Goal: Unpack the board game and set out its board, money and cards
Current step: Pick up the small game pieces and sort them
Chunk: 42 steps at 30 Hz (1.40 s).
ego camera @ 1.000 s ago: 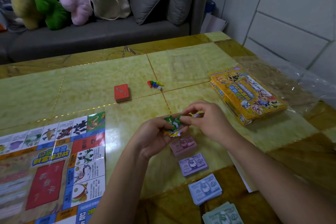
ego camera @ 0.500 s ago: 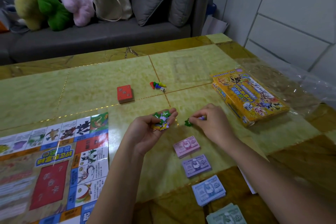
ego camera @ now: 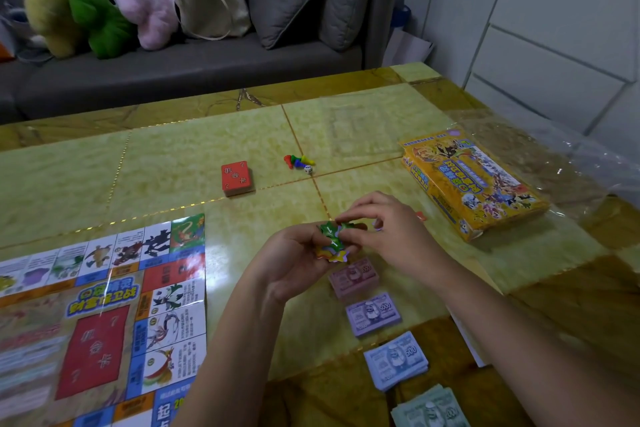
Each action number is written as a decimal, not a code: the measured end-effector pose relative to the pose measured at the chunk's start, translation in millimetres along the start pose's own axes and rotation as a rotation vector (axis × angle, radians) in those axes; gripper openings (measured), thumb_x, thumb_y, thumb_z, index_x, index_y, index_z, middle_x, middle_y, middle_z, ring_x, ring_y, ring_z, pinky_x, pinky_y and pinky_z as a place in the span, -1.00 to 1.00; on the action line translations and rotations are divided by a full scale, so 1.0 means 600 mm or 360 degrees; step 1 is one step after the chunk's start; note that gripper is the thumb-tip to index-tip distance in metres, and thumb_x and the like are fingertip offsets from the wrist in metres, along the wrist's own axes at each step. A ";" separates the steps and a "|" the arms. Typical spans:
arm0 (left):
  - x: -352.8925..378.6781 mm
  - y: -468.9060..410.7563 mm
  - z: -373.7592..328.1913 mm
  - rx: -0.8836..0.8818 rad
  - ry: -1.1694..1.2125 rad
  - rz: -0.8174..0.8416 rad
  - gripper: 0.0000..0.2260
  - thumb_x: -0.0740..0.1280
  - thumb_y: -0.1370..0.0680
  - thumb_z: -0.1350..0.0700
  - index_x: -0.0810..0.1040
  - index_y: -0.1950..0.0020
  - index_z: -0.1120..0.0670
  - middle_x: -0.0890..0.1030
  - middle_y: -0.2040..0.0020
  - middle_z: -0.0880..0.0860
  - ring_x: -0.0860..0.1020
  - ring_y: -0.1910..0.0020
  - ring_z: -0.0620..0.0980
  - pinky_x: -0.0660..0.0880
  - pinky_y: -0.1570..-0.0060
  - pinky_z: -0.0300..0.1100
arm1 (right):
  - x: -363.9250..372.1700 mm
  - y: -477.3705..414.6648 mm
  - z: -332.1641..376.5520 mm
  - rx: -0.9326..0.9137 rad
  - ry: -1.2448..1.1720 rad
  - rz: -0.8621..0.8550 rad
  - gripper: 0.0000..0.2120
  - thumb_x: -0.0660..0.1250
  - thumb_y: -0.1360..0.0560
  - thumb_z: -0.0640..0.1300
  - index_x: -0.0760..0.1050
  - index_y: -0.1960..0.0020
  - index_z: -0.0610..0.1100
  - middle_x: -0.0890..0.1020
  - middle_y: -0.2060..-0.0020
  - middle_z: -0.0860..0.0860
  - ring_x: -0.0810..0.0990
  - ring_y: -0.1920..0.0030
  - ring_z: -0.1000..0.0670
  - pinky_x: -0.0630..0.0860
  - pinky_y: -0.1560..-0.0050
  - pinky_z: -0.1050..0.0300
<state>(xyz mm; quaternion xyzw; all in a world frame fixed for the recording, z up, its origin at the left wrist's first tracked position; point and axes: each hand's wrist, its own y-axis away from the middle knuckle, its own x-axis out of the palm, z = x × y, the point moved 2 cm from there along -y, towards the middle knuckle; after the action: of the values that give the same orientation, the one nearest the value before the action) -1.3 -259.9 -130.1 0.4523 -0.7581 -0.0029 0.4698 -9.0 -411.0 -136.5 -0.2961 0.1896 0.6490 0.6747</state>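
left hand (ego camera: 291,263), right hand (ego camera: 388,232) pinching tokens (ego camera: 330,239), seemingly face-up

The game board (ego camera: 104,322) lies unfolded and flat at the near left of the table, its border made of picture squares and a red panel at its centre. A red card deck (ego camera: 236,177) sits squared up beyond it, toward the middle. Just right of the deck, coloured pawns (ego camera: 298,161) lie toppled in a clump, with a white die (ego camera: 308,169) touching them. The yellow box (ego camera: 471,184) rests flat at the far right. Four money stacks run in a line toward the near edge: pink (ego camera: 353,279), purple (ego camera: 373,314), blue (ego camera: 396,360) and green (ego camera: 429,409), the last cut off by the frame. Above the pink one, the left hand (ego camera: 294,260) cradles a pile of star-edged tokens (ego camera: 332,241), and the right hand (ego camera: 384,229) pinches the green top piece.
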 end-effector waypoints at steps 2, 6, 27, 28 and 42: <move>0.000 -0.001 0.001 0.0000 0.0005 0.0009 -0.64 0.09 -0.31 0.43 0.46 -0.06 0.47 0.56 -0.01 0.39 0.57 0.04 0.20 0.60 0.06 -0.01 | -0.005 -0.001 0.000 0.0021 -0.0049 -0.0028 -0.85 0.51 -0.36 -0.04 0.66 0.08 0.10 0.57 0.06 0.16 0.50 0.00 0.15 0.30 0.09 0.31; -0.003 -0.003 0.002 -0.0039 -0.0018 0.0050 -0.65 0.09 -0.33 0.41 0.51 -0.03 0.49 0.57 0.01 0.38 0.64 0.13 0.22 0.60 0.04 -0.03 | -0.015 -0.001 0.001 0.0089 -0.0211 -0.0002 -0.84 0.53 -0.35 -0.09 0.58 0.29 0.11 0.60 0.30 0.21 0.44 0.31 0.17 0.31 0.27 0.29; 0.007 -0.004 0.017 -0.0134 -0.0241 0.0233 -0.71 0.16 -0.44 0.30 0.66 0.08 0.36 0.64 0.06 0.29 0.63 0.18 0.07 0.60 0.12 -0.17 | -0.032 0.007 0.014 0.0405 -0.0801 0.0232 -0.93 0.42 -0.45 -0.31 0.55 0.20 -0.26 0.52 0.55 0.00 0.59 0.55 -0.02 0.45 0.54 0.29; 0.006 -0.005 0.016 -0.0140 -0.0227 0.0216 -0.72 0.17 -0.45 0.29 0.63 0.03 0.38 0.62 0.03 0.30 0.62 0.16 0.08 0.60 0.10 -0.15 | -0.034 0.007 0.014 0.0402 -0.0787 0.0216 -0.92 0.41 -0.46 -0.30 0.56 0.20 -0.26 0.49 0.56 -0.01 0.56 0.58 0.04 0.43 0.53 0.31; -0.037 0.002 -0.043 0.0183 0.0386 -0.0124 -0.60 0.22 -0.34 0.46 0.40 -0.18 0.52 0.49 -0.19 0.48 0.55 -0.11 0.38 0.50 -0.05 0.17 | -0.018 -0.005 -0.031 0.0533 -0.0623 -0.0005 -0.92 0.42 -0.45 -0.33 0.60 0.08 -0.34 0.60 0.54 0.04 0.56 0.53 0.12 0.54 0.43 0.30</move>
<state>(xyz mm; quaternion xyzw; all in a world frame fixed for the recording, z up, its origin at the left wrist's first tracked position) 19.8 -233.3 -131.0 0.5045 -0.6766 0.0770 0.5308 -4.3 -431.0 -143.2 -0.0494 0.1598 0.6525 0.7391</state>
